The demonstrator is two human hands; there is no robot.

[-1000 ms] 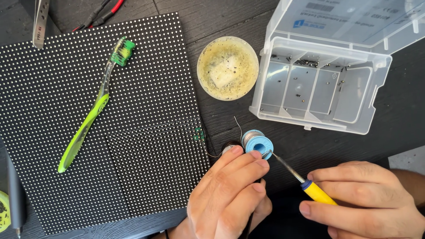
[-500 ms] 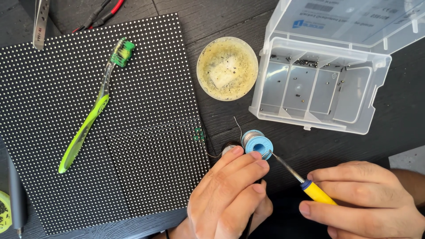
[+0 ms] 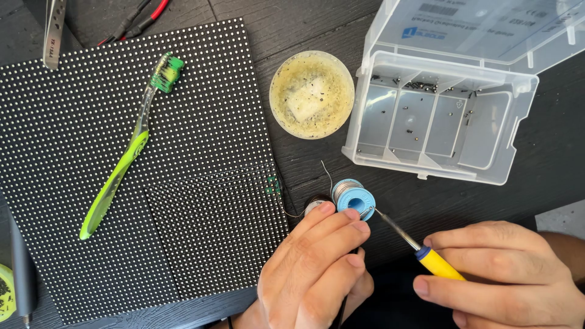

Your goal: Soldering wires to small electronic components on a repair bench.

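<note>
Fingers (image 3: 341, 228) touch solder spool (image 3: 353, 198); right hand (image 3: 506, 274) grips soldering iron (image 3: 420, 247).

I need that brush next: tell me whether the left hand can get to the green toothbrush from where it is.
Probably yes. The left hand rests by the solder spool, and only the flat dotted panel lies between it and the toothbrush, uncovered.

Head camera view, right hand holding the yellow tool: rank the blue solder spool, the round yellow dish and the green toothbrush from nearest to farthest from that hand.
From the right hand:
1. Blue solder spool, just left of it, at the tool's tip.
2. Round yellow dish, up and left, beside the clear box.
3. Green toothbrush, far left, lying on the dotted black panel.
</note>
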